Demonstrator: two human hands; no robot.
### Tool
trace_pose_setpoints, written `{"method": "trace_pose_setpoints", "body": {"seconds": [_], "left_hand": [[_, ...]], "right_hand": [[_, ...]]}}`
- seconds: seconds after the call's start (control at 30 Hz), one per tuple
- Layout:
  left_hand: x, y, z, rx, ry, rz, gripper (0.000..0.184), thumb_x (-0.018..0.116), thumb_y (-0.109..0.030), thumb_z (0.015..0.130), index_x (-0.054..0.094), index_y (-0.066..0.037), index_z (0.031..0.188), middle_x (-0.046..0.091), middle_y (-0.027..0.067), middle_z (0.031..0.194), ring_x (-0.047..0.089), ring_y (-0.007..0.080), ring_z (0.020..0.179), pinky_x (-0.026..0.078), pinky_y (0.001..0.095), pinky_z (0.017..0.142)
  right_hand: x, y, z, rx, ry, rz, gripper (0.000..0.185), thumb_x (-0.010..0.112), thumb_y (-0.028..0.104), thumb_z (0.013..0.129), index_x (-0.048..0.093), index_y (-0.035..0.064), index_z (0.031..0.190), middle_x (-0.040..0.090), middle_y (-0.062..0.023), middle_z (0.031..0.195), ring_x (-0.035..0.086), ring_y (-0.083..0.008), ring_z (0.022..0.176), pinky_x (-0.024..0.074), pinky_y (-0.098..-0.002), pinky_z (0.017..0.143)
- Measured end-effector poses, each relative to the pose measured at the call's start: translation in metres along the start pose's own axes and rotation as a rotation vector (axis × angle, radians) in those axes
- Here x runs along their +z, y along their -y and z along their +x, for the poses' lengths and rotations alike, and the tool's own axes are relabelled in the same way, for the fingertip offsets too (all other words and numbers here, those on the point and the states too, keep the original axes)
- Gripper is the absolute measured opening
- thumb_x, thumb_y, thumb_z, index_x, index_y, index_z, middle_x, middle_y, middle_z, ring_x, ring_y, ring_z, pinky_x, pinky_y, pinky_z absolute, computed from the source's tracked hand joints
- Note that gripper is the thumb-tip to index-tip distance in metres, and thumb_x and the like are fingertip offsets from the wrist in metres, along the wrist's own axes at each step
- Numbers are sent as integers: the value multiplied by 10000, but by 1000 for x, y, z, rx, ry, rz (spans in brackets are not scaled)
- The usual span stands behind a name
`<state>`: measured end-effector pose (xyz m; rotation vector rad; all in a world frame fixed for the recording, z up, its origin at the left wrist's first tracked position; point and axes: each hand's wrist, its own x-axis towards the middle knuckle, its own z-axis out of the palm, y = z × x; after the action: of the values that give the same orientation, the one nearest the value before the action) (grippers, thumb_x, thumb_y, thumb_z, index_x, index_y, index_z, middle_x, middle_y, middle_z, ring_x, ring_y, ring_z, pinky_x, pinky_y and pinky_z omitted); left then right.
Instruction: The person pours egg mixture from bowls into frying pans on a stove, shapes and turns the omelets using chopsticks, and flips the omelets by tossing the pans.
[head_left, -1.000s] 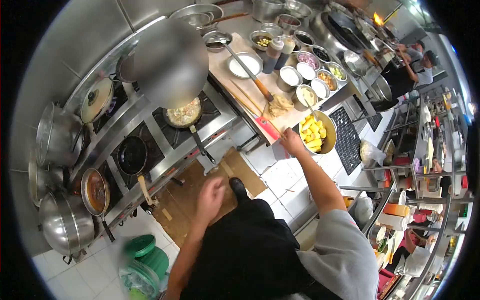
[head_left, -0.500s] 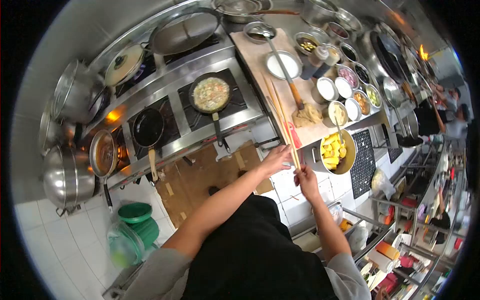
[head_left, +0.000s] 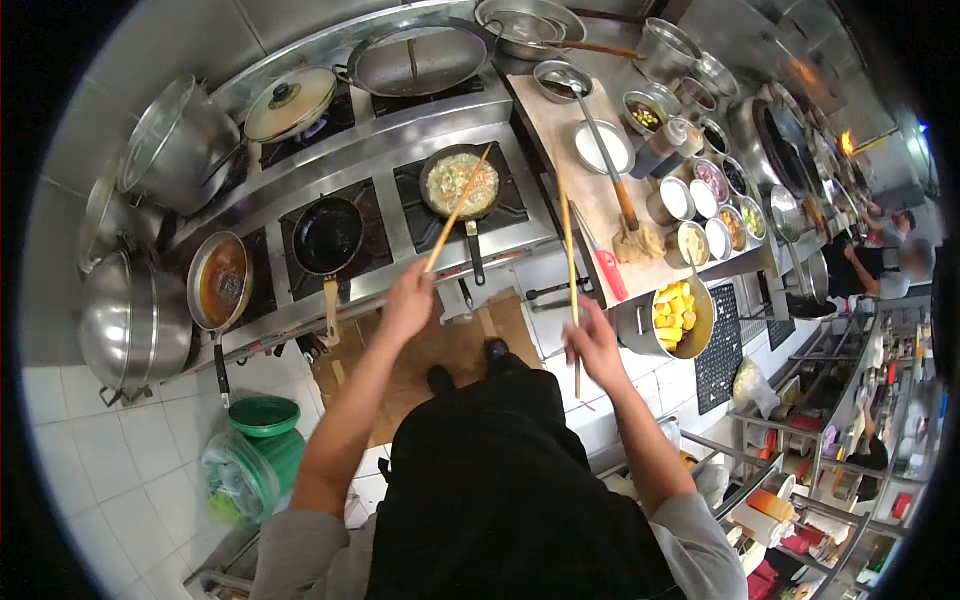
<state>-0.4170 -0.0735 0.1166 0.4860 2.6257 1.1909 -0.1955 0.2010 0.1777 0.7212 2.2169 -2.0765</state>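
1. Left chopstick [head_left: 444, 240]: wooden; slants from the left hand [head_left: 408, 298] to above the food [head_left: 450, 185]; contact at the tip cannot be told.
2. Right chopstick [head_left: 572, 280]: wooden; in the right hand [head_left: 597, 347], well apart from its mate, beside the surface [head_left: 545, 120].
3. Hands: left, fingers closed round its chopstick; right, fingers narrowed on the other.
4. Food: pale, flecked with orange and green, spread in the pan [head_left: 470, 220], which sits on the stove [head_left: 396, 225].
5. Progress, as judged: done, food in the pan and one chopstick in each hand; undone, no food raised on either, and the pair not brought together. Degree of cooking: cannot be told.
6. Black pan [head_left: 330, 235]: on the stove, next to the food's pan, pale handle outward.
7. Red handle [head_left: 610, 275]: on the surface, near the right hand.
8. Pot [head_left: 705, 310]: beside the surface, holding yellow pieces [head_left: 672, 315].
9. Bottles [head_left: 660, 155]: two, on the surface, farther off.
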Motion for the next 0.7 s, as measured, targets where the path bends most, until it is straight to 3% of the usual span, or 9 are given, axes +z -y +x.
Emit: {"method": "trace_pose_setpoints", "body": {"seconds": [0.07, 0.13, 0.17, 0.27, 0.3, 0.5, 0.6, 0.7], "left_hand": [[-33, 5, -1, 44, -11, 250, 349, 498, -162, 989, 552, -41, 1312, 677, 245, 895, 681, 376, 892, 516, 493, 749], [-56, 9, 7, 24, 34, 404, 347, 489, -150, 983, 566, -51, 1307, 670, 271, 918, 661, 416, 890, 511, 514, 745], [-64, 10, 12, 9, 57, 481, 347, 484, -144, 980, 572, -56, 1304, 666, 284, 930, 651, 436, 889, 509, 524, 743], [-72, 4, 25, -42, 96, 587, 344, 518, -139, 936, 567, -59, 1267, 679, 266, 905, 668, 450, 845, 526, 545, 743], [-69, 4, 28, -25, 64, 594, 339, 495, -139, 945, 575, -66, 1267, 684, 249, 866, 675, 442, 799, 535, 539, 700], [-43, -2, 54, -131, 42, 663, 414, 489, -82, 921, 583, -111, 1323, 684, 247, 875, 677, 426, 805, 537, 525, 714], [-21, 12, 56, -164, -7, 668, 391, 483, -150, 947, 559, -136, 1330, 687, 229, 865, 687, 412, 819, 549, 515, 717], [-14, -2, 52, -302, 91, 662, 412, 501, -163, 935, 545, -139, 1344, 684, 226, 870, 682, 409, 835, 549, 516, 737]], "right_hand": [[7, 12, 69, -168, -153, -314, 276, 559, 224, 998, 583, 5, 1164, 656, -159, 761, 655, -246, 649, 493, -396, 585], [-7, 26, 115, -287, -158, -679, 250, 520, 209, 997, 625, -12, 1054, 647, -252, 784, 640, -402, 670, 489, -475, 614], [-17, 30, 131, -506, -193, -801, 200, 519, 160, 969, 641, 4, 996, 634, -296, 806, 602, -479, 741, 486, -526, 653], [-54, 19, 183, -460, -144, -1146, 181, 532, 146, 919, 672, 61, 993, 641, -230, 841, 645, -435, 727, 528, -524, 664], [-57, 21, 194, -471, -103, -1171, 183, 527, 144, 917, 673, 60, 989, 637, -219, 854, 652, -426, 731, 534, -516, 663], [-64, 30, 272, -473, 57, -1304, 177, 510, 111, 905, 666, 40, 945, 631, -197, 921, 672, -397, 781, 561, -487, 683], [-72, 24, 303, -472, 48, -1320, 169, 521, 122, 901, 665, 46, 945, 634, -198, 926, 671, -407, 792, 559, -491, 686], [-76, 35, 303, -455, 106, -1269, 165, 538, 140, 895, 657, 35, 941, 640, -185, 932, 677, -388, 811, 564, -486, 701]]}}
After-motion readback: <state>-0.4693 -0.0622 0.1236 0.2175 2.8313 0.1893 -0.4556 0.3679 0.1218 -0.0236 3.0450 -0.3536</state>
